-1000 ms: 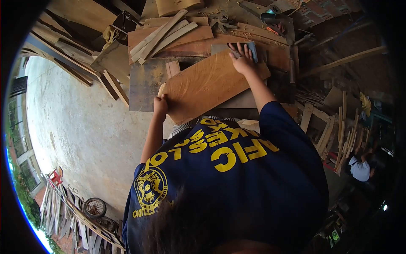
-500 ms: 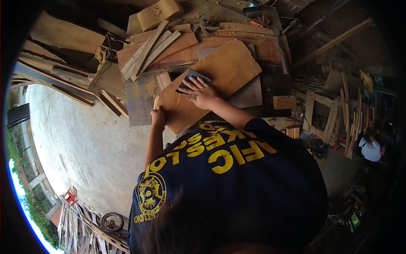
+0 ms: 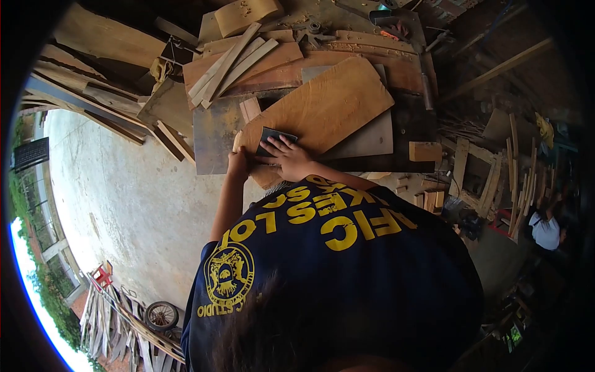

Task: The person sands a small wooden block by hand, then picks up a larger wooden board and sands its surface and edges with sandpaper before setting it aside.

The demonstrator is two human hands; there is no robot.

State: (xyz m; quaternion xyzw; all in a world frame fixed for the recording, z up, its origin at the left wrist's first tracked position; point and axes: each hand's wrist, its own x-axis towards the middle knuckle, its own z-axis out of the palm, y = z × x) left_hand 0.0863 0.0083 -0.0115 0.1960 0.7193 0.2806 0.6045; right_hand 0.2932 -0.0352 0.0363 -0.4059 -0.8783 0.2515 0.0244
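Note:
A broad brown wooden board (image 3: 331, 102) lies at a slant across the bench, its near left end reaching the bench's front edge. My left hand (image 3: 238, 163) is closed around the edge of that end. On the board, close to my left hand, rests a dark sheet of sandpaper (image 3: 276, 139). My right hand (image 3: 290, 161) lies over the sandpaper with fingers stretched out and apart, pressing it flat on the wood. Part of the sheet is hidden under the fingers. Beneath the board is a flat greyish panel (image 3: 372, 137).
Thin wooden strips (image 3: 234, 62) lie on the bench behind the board. A small wood block (image 3: 425, 151) sits at the right. Further back are a curved wood piece (image 3: 248, 15), shavings and tools. Lumber leans on both sides; a person (image 3: 545, 229) is at far right.
My right hand has slid the sandpaper down and left along the board, toward my left hand. My left hand keeps its hold on the board's end. The whole view has shifted slightly.

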